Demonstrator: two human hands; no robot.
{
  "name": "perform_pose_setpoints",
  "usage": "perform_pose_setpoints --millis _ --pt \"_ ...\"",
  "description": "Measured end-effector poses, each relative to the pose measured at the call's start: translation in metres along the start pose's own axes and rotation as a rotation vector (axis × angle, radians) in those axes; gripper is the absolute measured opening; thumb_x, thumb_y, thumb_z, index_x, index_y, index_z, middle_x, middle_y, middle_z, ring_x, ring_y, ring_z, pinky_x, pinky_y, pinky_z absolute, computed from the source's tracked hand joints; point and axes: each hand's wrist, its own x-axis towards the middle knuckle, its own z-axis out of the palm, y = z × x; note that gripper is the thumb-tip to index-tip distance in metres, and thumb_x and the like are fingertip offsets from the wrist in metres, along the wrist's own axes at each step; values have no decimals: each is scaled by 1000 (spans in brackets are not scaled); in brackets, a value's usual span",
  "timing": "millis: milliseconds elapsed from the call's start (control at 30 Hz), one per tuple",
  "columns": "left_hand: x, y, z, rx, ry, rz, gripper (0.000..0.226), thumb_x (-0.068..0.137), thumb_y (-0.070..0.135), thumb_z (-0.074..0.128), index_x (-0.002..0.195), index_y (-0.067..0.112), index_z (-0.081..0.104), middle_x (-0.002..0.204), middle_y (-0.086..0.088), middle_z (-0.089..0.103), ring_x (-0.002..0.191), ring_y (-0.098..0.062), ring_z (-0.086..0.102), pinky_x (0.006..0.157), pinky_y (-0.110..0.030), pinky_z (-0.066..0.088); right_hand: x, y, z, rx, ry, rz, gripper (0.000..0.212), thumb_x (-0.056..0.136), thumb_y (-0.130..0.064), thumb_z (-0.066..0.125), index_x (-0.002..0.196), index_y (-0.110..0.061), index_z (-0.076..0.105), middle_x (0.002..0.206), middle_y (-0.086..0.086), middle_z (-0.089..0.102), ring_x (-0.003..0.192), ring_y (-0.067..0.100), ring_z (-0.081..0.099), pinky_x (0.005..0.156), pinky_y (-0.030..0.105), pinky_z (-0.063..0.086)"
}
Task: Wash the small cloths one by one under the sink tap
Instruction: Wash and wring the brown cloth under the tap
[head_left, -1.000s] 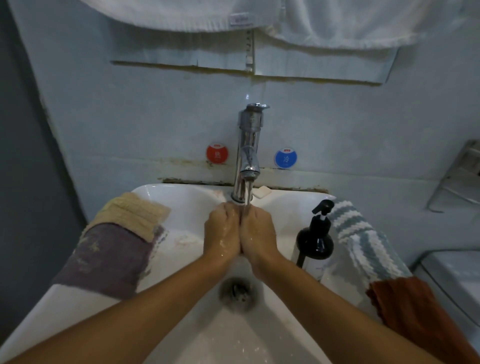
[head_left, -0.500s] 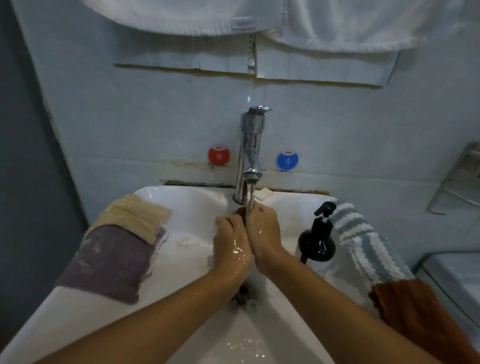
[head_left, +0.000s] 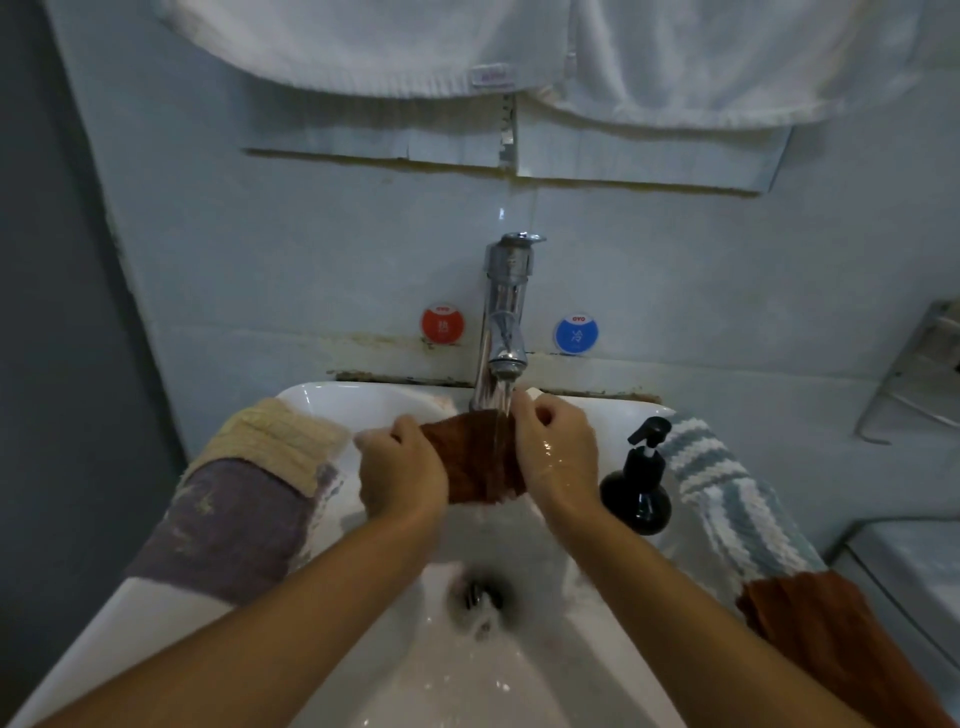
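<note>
A small rust-brown cloth (head_left: 475, 457) is stretched between my two hands under the running chrome tap (head_left: 503, 322). My left hand (head_left: 400, 470) grips its left end and my right hand (head_left: 558, 452) grips its right end. Water falls onto the cloth near my right hand and drains into the white sink (head_left: 363, 405). On the sink's left rim lie a beige cloth (head_left: 275, 441) and a purple cloth (head_left: 223, 525). A blue-and-white striped cloth (head_left: 727, 493) and another rust-brown cloth (head_left: 821, 634) lie on the right rim.
A black pump bottle (head_left: 641, 483) stands on the right rim close to my right hand. The drain (head_left: 480, 597) is in the basin's middle. White towels (head_left: 519, 47) hang above. Red (head_left: 441, 325) and blue (head_left: 575, 333) stickers flank the tap. A metal rack (head_left: 919, 369) is at right.
My hands were pressed together under the stream with the cloth bunched between them. They have moved apart, spreading the rust-brown cloth open under the water.
</note>
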Motion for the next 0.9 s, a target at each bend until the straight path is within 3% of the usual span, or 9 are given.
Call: perform_pose_setpoints --millis 67,133,200,267,400,533,633,767,900 --pt "12 -1 -8 68 103 108 15 102 24 36 96 15 47 76 1 50 78 -19 53 82 -41 47 3 -3 -8 81 -14 -34 34 102 -36 51 77 -13 58 72 4 57 66 12 57 66 24 52" --pt "10 0 -6 80 39 222 18 96 16 42 83 20 54 79 0 58 88 -25 58 92 -47 46 3 -10 -11 203 -93 -19 37 102 -29 50 70 -13 55 63 3 51 58 12 52 57 21 48" --pt "-1 4 0 -10 -172 250 25 95 12 41 80 20 59 83 -5 65 87 -27 62 87 -47 51 3 -18 -13 258 -182 -12 40 103 -25 48 65 -15 51 57 0 47 53 11 49 54 21 45" --pt "-11 7 4 -64 -413 192 32 101 19 35 91 10 64 90 -15 68 91 -32 65 87 -47 54 2 -20 -14 247 -238 -39 38 103 -25 48 68 -15 56 61 0 55 58 11 56 62 23 51" --pt "-18 5 6 88 -646 201 38 103 35 38 96 10 66 93 -14 69 88 -24 65 85 -38 52 7 -10 -14 13 -125 -171 40 103 -32 48 67 -19 59 66 4 59 64 14 57 73 33 51" --pt "-13 2 4 110 -645 336 32 103 31 42 97 14 68 91 -10 70 89 -20 68 88 -40 55 14 -6 -15 -60 -60 -97 44 101 -41 49 66 -15 56 62 4 52 62 18 52 72 41 51" --pt "-13 5 3 -39 -522 309 37 105 32 36 96 11 64 91 -17 68 86 -25 68 78 -38 58 8 -11 -16 50 -139 114 53 101 -55 42 69 -14 54 65 3 52 64 17 52 66 33 45" --pt "-8 15 2 -255 -363 160 41 105 38 31 94 15 63 92 -8 68 87 -17 64 68 -26 46 -5 -18 -15 176 -371 428 84 94 -74 13 104 -10 67 94 11 72 88 25 68 80 38 55" --pt "-5 11 1 -292 -415 59 46 105 45 27 105 17 64 98 -9 70 96 -23 66 86 -40 52 -11 -22 -14 336 -438 488 69 92 -78 13 88 -25 58 91 3 65 85 20 60 78 38 46"
